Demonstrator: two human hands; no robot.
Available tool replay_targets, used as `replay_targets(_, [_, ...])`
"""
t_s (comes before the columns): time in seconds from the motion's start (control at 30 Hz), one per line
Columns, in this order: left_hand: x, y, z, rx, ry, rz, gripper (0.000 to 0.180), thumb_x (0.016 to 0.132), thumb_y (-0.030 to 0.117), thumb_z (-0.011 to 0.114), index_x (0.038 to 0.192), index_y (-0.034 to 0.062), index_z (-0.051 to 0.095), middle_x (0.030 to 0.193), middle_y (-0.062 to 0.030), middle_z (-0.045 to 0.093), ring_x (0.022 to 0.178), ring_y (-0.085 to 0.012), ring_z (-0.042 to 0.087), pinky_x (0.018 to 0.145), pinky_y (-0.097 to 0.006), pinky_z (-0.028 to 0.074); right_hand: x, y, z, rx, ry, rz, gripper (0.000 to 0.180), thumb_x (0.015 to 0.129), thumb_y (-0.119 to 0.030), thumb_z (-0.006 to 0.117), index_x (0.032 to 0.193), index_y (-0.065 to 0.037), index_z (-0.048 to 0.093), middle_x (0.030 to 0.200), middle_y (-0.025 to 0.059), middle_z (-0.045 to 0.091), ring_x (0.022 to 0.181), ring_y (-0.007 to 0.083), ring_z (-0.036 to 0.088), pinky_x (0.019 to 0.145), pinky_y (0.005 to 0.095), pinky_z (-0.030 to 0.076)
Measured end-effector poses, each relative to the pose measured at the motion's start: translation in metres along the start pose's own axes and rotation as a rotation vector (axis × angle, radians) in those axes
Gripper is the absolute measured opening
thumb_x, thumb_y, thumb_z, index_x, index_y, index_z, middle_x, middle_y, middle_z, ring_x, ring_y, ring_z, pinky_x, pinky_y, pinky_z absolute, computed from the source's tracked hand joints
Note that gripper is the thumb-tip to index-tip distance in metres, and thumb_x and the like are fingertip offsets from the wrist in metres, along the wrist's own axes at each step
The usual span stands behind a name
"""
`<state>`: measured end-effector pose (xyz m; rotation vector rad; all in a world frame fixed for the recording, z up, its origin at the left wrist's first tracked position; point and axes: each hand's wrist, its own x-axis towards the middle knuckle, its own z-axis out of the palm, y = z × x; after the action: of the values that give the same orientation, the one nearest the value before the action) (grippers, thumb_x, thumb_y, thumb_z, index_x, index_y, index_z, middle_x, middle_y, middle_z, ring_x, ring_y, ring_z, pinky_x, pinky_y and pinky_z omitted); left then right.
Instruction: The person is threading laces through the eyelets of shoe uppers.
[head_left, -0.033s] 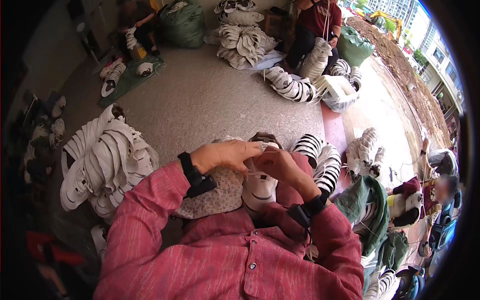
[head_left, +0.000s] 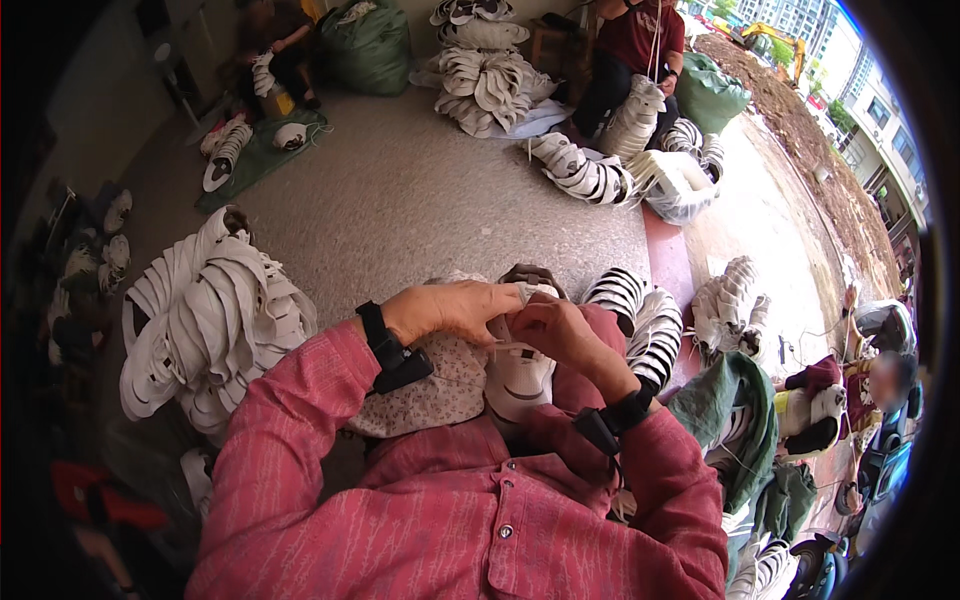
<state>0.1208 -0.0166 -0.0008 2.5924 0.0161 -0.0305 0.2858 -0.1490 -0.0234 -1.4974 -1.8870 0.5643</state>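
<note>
A white shoe upper sits upright against my lap, its dark brown opening facing away from me. My left hand is closed around its upper part, with the fingers reaching over the top. My right hand is bent over the same spot, fingers pinched together. A pale shoelace runs between the two hands at the front of the shoe. The fingertips are partly hidden behind the knuckles. Under my left forearm lies a flowered cloth across my thigh.
Stacked white shoe uppers stand at my left; striped stacks stand close by my right knee. Green cloth covers more at the right. Across the floor, a person sits among shoe piles, and another sits far left.
My right fingers have shifted very slightly at the shoelace. Everything else stays as it was.
</note>
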Motion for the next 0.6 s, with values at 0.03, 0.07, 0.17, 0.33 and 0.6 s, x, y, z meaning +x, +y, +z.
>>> replay_targets(0.03, [0.001,-0.004,0.000,-0.034,-0.043,0.051,0.046,0.067,0.019,0.077,0.103,0.0029,0.052,0.104,-0.0136,0.052,0.099,-0.0321,0.056,0.082,-0.039,0.046,0.000,0.003,0.001,0.021,0.047,-0.067,0.007,0.073,-0.008,0.070,0.080,-0.008,0.068,0.079,0.0063,0.061,0.077,0.0247,0.060,0.066,0.0350,0.049])
replay_targets(0.07, [0.001,-0.007,0.002,-0.046,-0.024,0.078,0.046,0.067,0.019,0.077,0.103,0.0029,0.052,0.104,-0.0136,0.052,0.099,-0.0321,0.056,0.082,-0.039,0.046,0.000,0.005,0.002,0.024,0.020,-0.074,0.007,0.072,-0.008,0.070,0.080,-0.009,0.068,0.079,0.0060,0.061,0.077,0.0245,0.060,0.067,0.0349,0.049])
replay_targets(0.17, [0.000,-0.013,0.008,-0.210,-0.050,0.040,0.043,0.067,0.018,0.077,0.099,0.0026,0.053,0.098,-0.0109,0.050,0.091,-0.0279,0.054,0.078,-0.035,0.046,-0.002,0.010,0.000,0.038,-0.020,-0.071,0.008,0.072,-0.009,0.070,0.080,-0.009,0.068,0.078,0.0054,0.060,0.075,0.0243,0.060,0.067,0.0345,0.049])
replay_targets(0.33, [-0.004,-0.019,0.012,-0.335,-0.070,-0.031,0.032,0.067,0.015,0.077,0.087,0.0037,0.054,0.096,-0.0078,0.049,0.088,-0.0220,0.053,0.075,-0.032,0.044,0.002,0.008,0.003,-0.040,-0.127,-0.058,0.009,0.074,-0.013,0.069,0.082,-0.010,0.067,0.079,0.0050,0.060,0.075,0.0247,0.061,0.066,0.0341,0.049])
replay_targets(0.6, [-0.010,-0.004,0.018,-0.481,0.045,-0.046,0.025,0.075,0.021,0.076,0.090,0.0072,0.062,0.096,-0.0061,0.049,0.088,-0.0177,0.053,0.074,-0.029,0.045,-0.001,0.000,-0.026,-0.538,0.036,-0.116,0.005,0.078,-0.012,0.063,0.080,-0.008,0.065,0.089,0.0081,0.060,0.082,0.0281,0.063,0.069,0.0386,0.049])
